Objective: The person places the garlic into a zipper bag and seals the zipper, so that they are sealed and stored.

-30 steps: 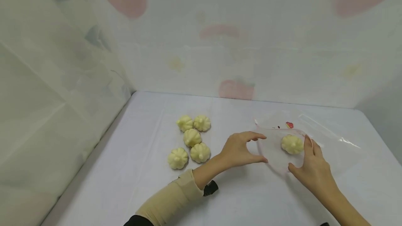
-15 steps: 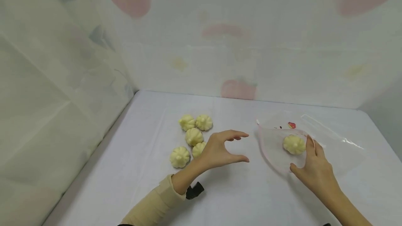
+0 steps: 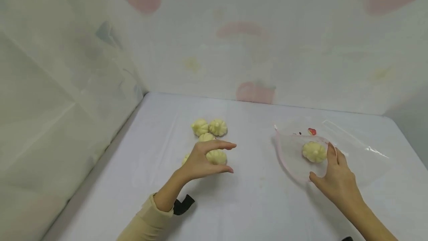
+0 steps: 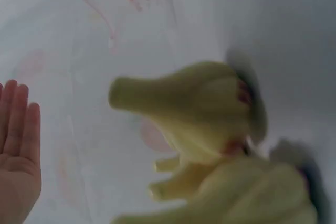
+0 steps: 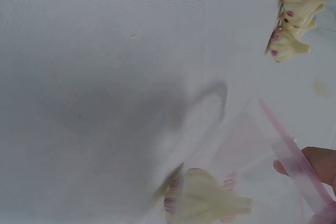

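My left hand (image 3: 200, 161) reaches over a cluster of garlic bulbs (image 3: 218, 127), thumb and fingers spread apart and holding nothing. It hides some of the bulbs in the head view; in the left wrist view, a garlic bulb (image 4: 194, 103) looms close, stem pointing left. On the right lies a clear plastic bag (image 3: 291, 166) with a pink-edged mouth. One garlic bulb (image 3: 314, 151) is inside it. My right hand (image 3: 339, 177) is at the bag's mouth, thumb and index finger wide apart against the rim. The right wrist view shows the pink strip (image 5: 289, 142) crossing before a finger.
A white cloth covers the table (image 3: 254, 203). Pale patterned curtains rise behind and at the left (image 3: 43, 122). A black strap end (image 3: 184, 204) sticks out beside the left wrist. The bag carries a small red print (image 3: 312, 131).
My left hand has moved left from the bag's mouth to over the garlic cluster, its fingers still spread. My right hand stays at the bag's rim. The bulb in the bag keeps its place.
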The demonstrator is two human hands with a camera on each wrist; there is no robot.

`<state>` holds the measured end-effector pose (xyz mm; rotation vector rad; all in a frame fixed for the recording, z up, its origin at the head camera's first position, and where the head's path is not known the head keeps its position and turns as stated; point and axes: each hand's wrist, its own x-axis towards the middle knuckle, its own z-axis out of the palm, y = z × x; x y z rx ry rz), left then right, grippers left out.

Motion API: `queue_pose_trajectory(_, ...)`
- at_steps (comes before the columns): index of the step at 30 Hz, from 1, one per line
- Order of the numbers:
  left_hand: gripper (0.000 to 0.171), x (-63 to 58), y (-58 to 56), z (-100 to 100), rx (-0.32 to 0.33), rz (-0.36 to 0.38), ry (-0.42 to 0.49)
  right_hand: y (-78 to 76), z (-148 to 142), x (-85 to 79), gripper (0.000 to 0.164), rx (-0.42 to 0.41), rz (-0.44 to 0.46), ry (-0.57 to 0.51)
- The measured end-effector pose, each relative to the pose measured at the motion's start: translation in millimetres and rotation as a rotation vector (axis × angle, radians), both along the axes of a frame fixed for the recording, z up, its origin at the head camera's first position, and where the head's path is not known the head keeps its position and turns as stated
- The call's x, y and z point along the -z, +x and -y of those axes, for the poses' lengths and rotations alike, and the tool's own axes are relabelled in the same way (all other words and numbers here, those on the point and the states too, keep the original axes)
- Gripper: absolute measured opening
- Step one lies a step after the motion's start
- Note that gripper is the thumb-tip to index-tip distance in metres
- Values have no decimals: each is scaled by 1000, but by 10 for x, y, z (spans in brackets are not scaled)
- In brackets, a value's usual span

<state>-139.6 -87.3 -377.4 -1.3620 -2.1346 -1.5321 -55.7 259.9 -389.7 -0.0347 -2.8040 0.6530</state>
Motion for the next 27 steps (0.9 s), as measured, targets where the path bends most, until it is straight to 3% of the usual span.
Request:
queue_pose_trajectory(5, 61, 19, 22, 212, 54, -72, -46, 20, -10, -13, 97, -4, -18, -1)
queue_pose_trajectory(9, 60, 52, 68, 370, 56, -94, -50, 25, -8, -28, 97, 0, 11, -3)
queue_pose_trajectory(18, 60, 139, 143, 639, 25, -23, -60, 26, -13, -35, 96, -2, 8, 7)
queue_pose_trajectory(27, 67, 225, 45, 854, -49, -22, -119, 29, -21, -25, 97, 10, 22, 3)
